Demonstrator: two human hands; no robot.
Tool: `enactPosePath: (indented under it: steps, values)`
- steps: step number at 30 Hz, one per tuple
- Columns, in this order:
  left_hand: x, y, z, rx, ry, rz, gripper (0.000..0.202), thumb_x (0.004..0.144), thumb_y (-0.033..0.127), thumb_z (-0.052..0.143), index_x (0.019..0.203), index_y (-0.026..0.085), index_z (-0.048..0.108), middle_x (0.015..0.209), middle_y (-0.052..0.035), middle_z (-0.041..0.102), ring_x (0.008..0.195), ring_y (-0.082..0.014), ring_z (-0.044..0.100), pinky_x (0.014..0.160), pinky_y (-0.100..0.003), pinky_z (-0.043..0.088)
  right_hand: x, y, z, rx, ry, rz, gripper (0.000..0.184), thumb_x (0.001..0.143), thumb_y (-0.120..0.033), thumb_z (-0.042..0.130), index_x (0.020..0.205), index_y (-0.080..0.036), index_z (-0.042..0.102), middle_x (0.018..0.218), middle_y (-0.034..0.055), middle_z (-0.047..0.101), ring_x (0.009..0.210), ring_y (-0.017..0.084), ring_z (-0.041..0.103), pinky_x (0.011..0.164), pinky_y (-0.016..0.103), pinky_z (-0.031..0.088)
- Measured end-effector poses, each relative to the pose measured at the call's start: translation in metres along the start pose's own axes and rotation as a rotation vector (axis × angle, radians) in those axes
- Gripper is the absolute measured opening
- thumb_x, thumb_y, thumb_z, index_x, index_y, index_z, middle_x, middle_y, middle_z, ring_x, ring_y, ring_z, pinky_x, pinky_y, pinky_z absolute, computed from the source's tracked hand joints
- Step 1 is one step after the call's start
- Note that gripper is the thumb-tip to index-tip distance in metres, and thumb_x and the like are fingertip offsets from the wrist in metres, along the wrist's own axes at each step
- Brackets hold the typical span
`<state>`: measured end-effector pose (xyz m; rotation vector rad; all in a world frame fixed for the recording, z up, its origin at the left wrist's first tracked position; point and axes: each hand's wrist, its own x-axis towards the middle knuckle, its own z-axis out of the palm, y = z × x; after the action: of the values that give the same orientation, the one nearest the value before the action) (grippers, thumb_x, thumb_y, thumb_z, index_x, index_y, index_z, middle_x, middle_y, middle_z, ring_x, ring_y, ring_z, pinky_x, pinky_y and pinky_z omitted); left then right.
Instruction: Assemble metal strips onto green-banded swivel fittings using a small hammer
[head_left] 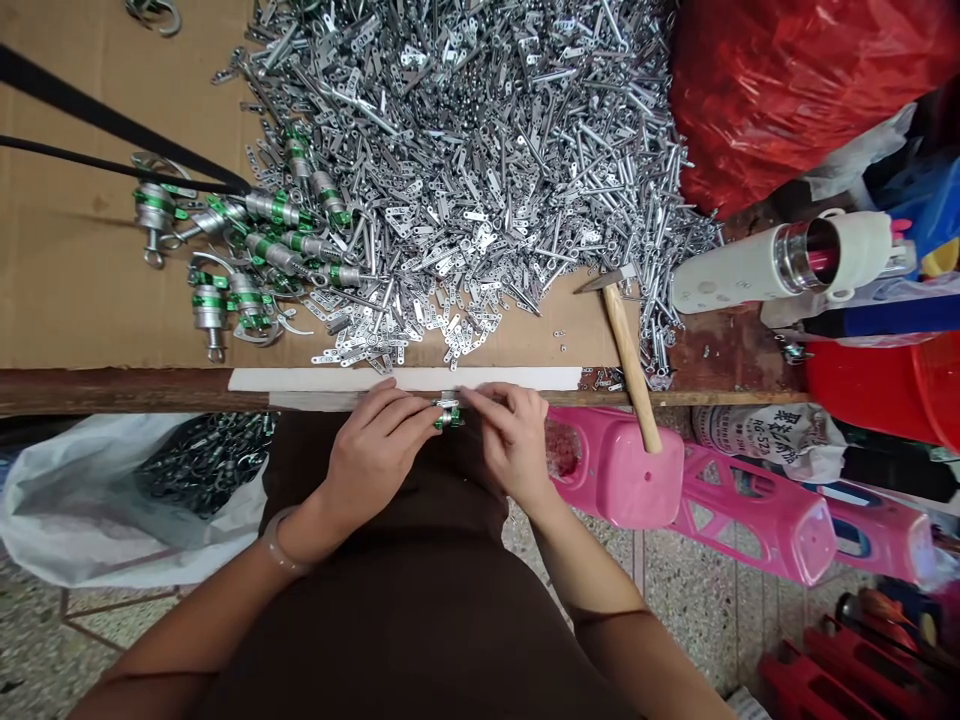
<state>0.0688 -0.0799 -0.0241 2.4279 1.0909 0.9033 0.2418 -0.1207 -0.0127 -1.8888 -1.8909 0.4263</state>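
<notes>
At the table's front edge, my left hand [381,440] is closed, its fingertips pinching a small silver-and-green metal fitting [448,416]. A flat silver piece lies along the fitting's top. From the other side my right hand [517,440] reaches in, index finger stretched to the fitting's upper end and the other fingers curled. Whatever its fingertips grip is too small to make out. Just beyond both hands, a white strip [405,379] runs along the edge. Small perforated metal links [457,345] and a large pile of metal parts [465,150] lie past it.
Similar green-banded fittings [274,252] are heaped at left. A wooden-handled hammer [634,365] overhangs the edge at right, near a white bottle [731,270]. Pink stools [641,485] stand below. A white sack [75,530] of dark metal parts is at lower left. Black straps [112,120] cross upper left.
</notes>
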Motion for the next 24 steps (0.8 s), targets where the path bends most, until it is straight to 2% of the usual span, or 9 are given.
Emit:
enactPosePath:
  steps: [3,7,10,13,16,20,21,22,24]
  values:
    - [-0.001,0.0,0.001,-0.021,0.021,-0.018,0.011,0.081,0.015,0.059,0.092,0.016,0.061,0.084,-0.0019,0.068,0.082,-0.0169,0.06,0.092,-0.04,0.049,0.017,0.021,-0.018,0.028,0.113,0.101,0.028,0.087,-0.021,0.043,0.106,-0.027,0.062,0.094,0.0042,0.059,0.09,0.019,0.051,0.08,0.035,0.037]
    - [-0.001,-0.001,0.002,-0.038,0.048,-0.018,0.006,0.079,0.014,0.061,0.085,0.016,0.062,0.082,-0.002,0.068,0.082,-0.0168,0.061,0.092,-0.04,0.05,0.05,0.084,-0.041,-0.253,0.482,0.335,0.032,0.084,-0.033,0.048,0.111,-0.018,0.057,0.103,0.011,0.055,0.1,0.025,0.047,0.088,0.044,0.035]
    - [-0.002,-0.002,0.002,-0.044,0.055,0.0,0.006,0.079,0.014,0.062,0.085,0.016,0.063,0.082,-0.0023,0.069,0.081,-0.017,0.062,0.092,-0.041,0.05,0.074,0.128,-0.045,-0.38,0.425,0.425,0.039,0.079,-0.037,0.056,0.109,-0.013,0.054,0.105,0.0144,0.055,0.103,0.028,0.047,0.09,0.048,0.034]
    - [-0.002,-0.002,0.002,-0.04,0.062,0.004,0.007,0.078,0.014,0.062,0.085,0.016,0.064,0.082,-0.0024,0.069,0.081,-0.0173,0.062,0.09,-0.042,0.051,0.089,0.148,-0.043,-0.396,0.34,0.446,0.031,0.081,-0.035,0.052,0.103,-0.012,0.055,0.101,0.0147,0.057,0.1,0.028,0.049,0.088,0.047,0.036]
    - [-0.002,-0.002,0.002,-0.052,0.06,-0.006,0.006,0.08,0.015,0.061,0.084,0.017,0.064,0.082,-0.0019,0.069,0.081,-0.0167,0.062,0.09,-0.041,0.051,0.088,0.137,-0.044,-0.395,0.371,0.418,0.026,0.085,-0.033,0.045,0.098,-0.013,0.055,0.096,0.014,0.057,0.096,0.027,0.051,0.085,0.044,0.039]
    - [-0.001,-0.002,0.002,-0.069,0.057,-0.018,0.005,0.079,0.015,0.062,0.083,0.017,0.064,0.082,-0.0015,0.069,0.08,-0.0164,0.062,0.091,-0.041,0.051,0.061,0.084,-0.055,-0.348,0.454,0.308,0.027,0.09,-0.034,0.035,0.097,-0.017,0.055,0.09,0.0103,0.058,0.084,0.022,0.056,0.072,0.035,0.043]
    - [-0.001,-0.002,0.002,-0.07,0.056,-0.02,0.005,0.079,0.015,0.061,0.083,0.017,0.064,0.082,-0.0015,0.069,0.08,-0.0163,0.062,0.091,-0.041,0.051,0.05,0.068,-0.057,-0.308,0.389,0.27,0.027,0.091,-0.033,0.033,0.093,-0.018,0.055,0.082,0.0079,0.058,0.075,0.019,0.056,0.067,0.032,0.043]
    - [-0.001,-0.002,0.003,-0.069,0.056,-0.021,0.005,0.08,0.015,0.061,0.083,0.017,0.064,0.082,-0.0015,0.069,0.08,-0.0163,0.062,0.09,-0.041,0.051,0.039,0.052,-0.057,-0.248,0.26,0.223,0.027,0.092,-0.032,0.032,0.09,-0.019,0.055,0.074,0.005,0.058,0.066,0.016,0.055,0.06,0.028,0.042]
    - [-0.001,-0.002,0.003,-0.062,0.055,-0.019,0.006,0.08,0.015,0.061,0.084,0.017,0.064,0.082,-0.0019,0.069,0.08,-0.0163,0.062,0.09,-0.041,0.051,0.017,0.024,-0.055,-0.127,0.034,0.077,0.021,0.091,-0.029,0.037,0.091,-0.02,0.056,0.071,0.003,0.061,0.061,0.014,0.056,0.056,0.025,0.042]
